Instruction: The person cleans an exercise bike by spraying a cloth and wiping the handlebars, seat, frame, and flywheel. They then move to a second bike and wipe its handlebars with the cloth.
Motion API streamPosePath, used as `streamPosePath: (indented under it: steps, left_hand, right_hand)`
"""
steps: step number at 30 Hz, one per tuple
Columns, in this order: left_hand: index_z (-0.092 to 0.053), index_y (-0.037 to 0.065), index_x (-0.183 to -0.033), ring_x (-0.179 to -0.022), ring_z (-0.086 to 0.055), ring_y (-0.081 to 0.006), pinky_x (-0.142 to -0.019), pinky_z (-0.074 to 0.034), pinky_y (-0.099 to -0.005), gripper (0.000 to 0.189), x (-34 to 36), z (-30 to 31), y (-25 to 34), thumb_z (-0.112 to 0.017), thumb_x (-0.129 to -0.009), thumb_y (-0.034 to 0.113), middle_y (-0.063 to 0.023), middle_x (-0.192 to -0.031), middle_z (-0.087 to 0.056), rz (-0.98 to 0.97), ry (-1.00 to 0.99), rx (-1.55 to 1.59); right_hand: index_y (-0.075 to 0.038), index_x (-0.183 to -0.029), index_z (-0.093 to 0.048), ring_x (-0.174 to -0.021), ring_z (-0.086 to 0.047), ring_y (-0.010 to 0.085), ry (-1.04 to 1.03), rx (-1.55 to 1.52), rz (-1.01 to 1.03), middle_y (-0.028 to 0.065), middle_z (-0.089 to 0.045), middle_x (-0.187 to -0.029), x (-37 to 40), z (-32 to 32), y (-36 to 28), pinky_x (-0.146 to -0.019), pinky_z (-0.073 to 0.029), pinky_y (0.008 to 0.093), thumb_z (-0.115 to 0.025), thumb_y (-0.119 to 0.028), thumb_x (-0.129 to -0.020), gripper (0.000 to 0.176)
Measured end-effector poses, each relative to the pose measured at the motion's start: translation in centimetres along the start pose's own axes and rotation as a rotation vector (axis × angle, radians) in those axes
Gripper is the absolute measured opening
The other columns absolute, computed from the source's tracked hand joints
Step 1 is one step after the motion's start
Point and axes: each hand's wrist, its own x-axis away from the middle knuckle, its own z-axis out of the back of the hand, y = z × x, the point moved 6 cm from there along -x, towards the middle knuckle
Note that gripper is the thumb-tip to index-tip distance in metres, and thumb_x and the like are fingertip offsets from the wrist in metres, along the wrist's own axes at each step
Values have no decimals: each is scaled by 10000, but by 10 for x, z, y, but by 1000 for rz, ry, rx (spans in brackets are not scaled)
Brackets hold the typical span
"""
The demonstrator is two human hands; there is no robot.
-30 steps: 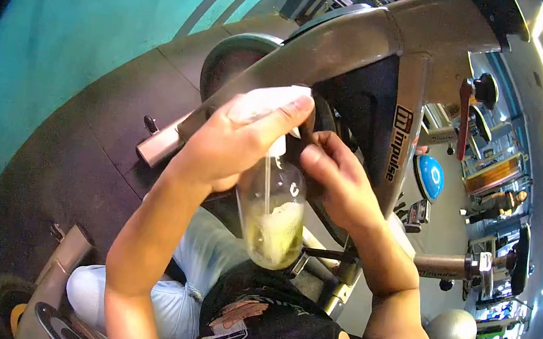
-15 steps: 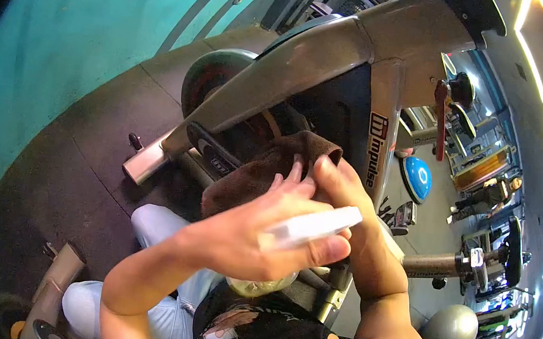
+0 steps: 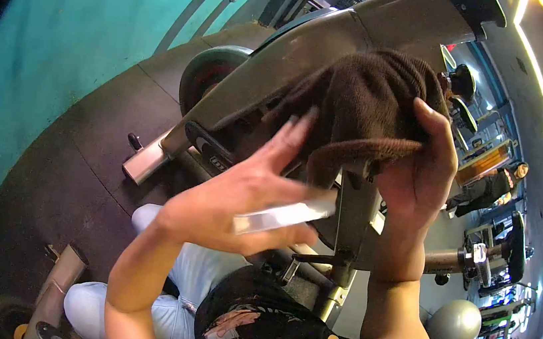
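Observation:
My left hand [image 3: 242,193] is around the white head of a spray bottle [image 3: 283,216], blurred by motion. Its thumb lies below the white part and some fingers stretch up toward the cloth. The bottle's body is hidden from me. My right hand [image 3: 422,166] grips a dark brown cloth [image 3: 376,104], which hangs in folds, its thumb on the near side and its other fingers mostly behind or under the fabric. Behind the cloth stands the grey frame of an exercise bike [image 3: 299,45], partly covered by it.
Bike feet [image 3: 145,162] rest on the dark floor [image 3: 77,167] by a teal wall [image 3: 95,9]. Another bike's foot [image 3: 66,267] is at lower left. At right are a grey exercise ball [image 3: 454,329], gym machines and a person [image 3: 494,188] farther off.
My right hand has lifted the cloth up and to the right, where it spreads wider across the bike frame. My left hand has shifted slightly left and down, away from it, still with the spray bottle.

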Motion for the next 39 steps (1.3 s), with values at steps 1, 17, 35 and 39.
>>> streamPosePath:
  steps: [1, 17, 35, 39]
  left_hand:
    - [-651, 35, -1103, -1398, -171, -492, -1151, -193, -471, 320, -1, 6, -2, -681, -867, 250, -353, -1429, -320, 17, 189, -21]
    - [-617, -87, -1029, -1117, -546, -331, -953, -414, -389, 502, 12, 26, -12, -676, -832, 371, -256, -1232, -540, 33, -2, 624]
    - [-476, -82, -1319, -1221, -533, -270, -988, -436, -392, 848, 50, 94, -42, -655, -806, 569, -201, -1364, -496, 375, 547, 409]
    - [-419, -124, -1327, -1276, -479, -340, -1015, -423, -403, 941, 62, 103, -45, -652, -785, 608, -247, -1444, -384, 430, 601, 411]
  right_hand:
    - [38, -1119, -599, -1051, -626, 327, -12, -4, 25, 198, -639, -1145, -1, 4, -1, -949, -488, 480, -503, -209, -923, 330]
    - [-13, -1396, -374, -1295, -421, 249, 42, 1162, 116, 146, -454, -1373, 46, 53, 14, -1066, -335, 392, -871, -269, -674, 913]
    - [3, -1218, -534, -1183, -500, 323, 746, 2223, 1302, 178, -524, -1286, 58, 30, -64, -1015, -383, 453, -768, -155, -727, 567]
    - [-28, -1379, -398, -1396, -225, 453, 84, 2461, 893, 229, -306, -1489, -29, 72, 21, -1125, -143, 578, -746, -220, -704, 783]
